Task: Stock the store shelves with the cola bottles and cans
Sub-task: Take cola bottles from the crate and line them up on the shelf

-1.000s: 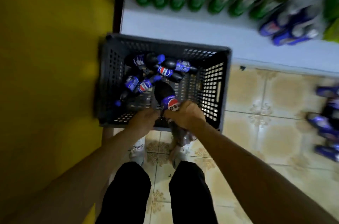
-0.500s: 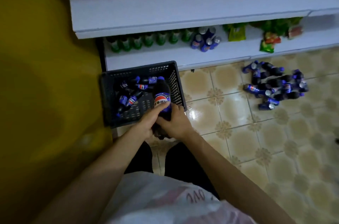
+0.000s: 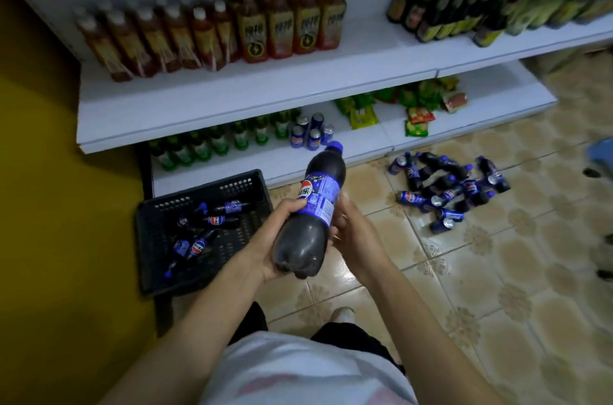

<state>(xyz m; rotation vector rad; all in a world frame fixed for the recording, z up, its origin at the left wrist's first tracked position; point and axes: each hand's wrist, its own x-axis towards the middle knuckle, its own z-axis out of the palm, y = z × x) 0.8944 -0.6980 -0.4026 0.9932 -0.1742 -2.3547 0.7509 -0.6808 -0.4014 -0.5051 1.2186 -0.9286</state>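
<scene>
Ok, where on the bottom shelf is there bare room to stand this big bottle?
Bare bottom shelf shows between the blue cans and the snack packets, and along the front edge before the green bottles. The back left is crowded.

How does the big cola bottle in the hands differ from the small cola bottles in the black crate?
Size: the big cola bottle is much larger than the small cola bottles. Pose: the big cola bottle is held tilted by the left hand and right hand, cap toward the shelves; the small cola bottles lie loose in the black crate. Both show dark cola and blue labels.
</scene>
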